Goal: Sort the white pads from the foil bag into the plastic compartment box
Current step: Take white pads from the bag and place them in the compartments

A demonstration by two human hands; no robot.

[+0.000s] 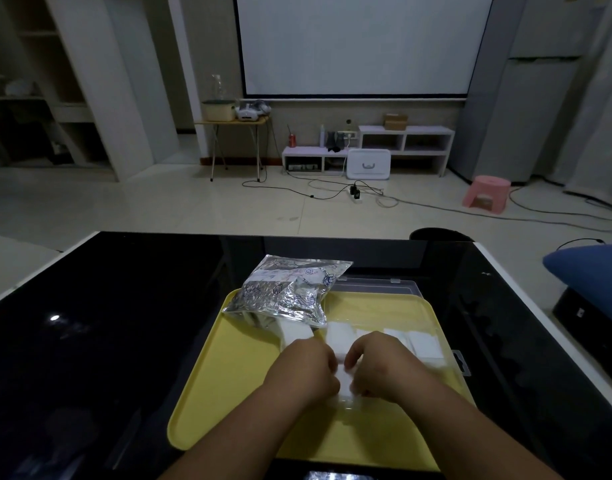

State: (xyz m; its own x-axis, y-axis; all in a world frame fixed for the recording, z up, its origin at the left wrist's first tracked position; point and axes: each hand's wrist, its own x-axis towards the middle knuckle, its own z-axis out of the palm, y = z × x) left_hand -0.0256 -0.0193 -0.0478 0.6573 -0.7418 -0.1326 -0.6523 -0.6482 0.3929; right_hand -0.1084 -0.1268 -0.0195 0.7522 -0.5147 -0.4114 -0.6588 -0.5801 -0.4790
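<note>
Black worktop (124, 323), yellow tray (228, 375) on it, clear box (461, 362) on the tray, right under your fingers. The bag (287, 292) lies just beyond them to the left, mouth open toward you. Your left hand (304, 372) and right hand (380, 368) both curl onto one pad (344, 379) between them, down in a near compartment. Pads (426, 342) already fill the row just past your fingers, so I'd guess roughly halfway. The bag looks far from empty.

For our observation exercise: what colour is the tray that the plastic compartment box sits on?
Yellow. The tray shows plainly in the head view, the only one.
</note>
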